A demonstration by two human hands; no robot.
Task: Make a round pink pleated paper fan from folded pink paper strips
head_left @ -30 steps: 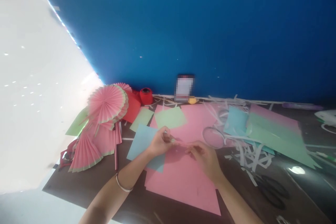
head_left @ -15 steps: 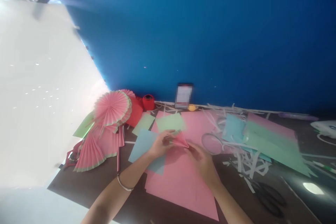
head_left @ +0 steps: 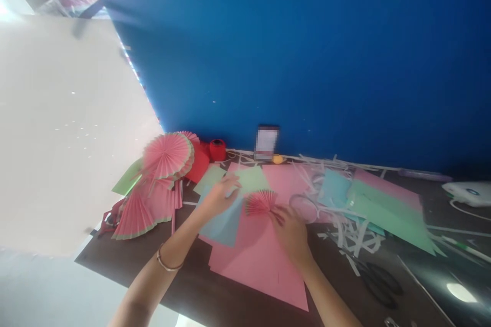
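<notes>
Nearest, pink paper sheets [head_left: 264,276] lie toward the worktop's [head_left: 192,282] front edge, where the right forearm [head_left: 326,294] could drag them askew. Above them, the right hand [head_left: 290,227] pinches the gathered end of a pleated pink paper fan [head_left: 261,201]; a slackened grip could let its folds spring loose. The left hand [head_left: 221,196], released, hovers over a blue sheet [head_left: 222,227]. Beyond, a red roll [head_left: 217,151] stands by the back edge.

On the left forearm [head_left: 187,242] the person wears one thin bangle [head_left: 164,265], which is round in shape and silvery to slightly brownish in colour, like metal. Its band is narrow and looks plain, although finer details are too small to tell. The right forearm [head_left: 326,288], the left hand [head_left: 220,198] and the right hand [head_left: 290,232] are bare.
</notes>
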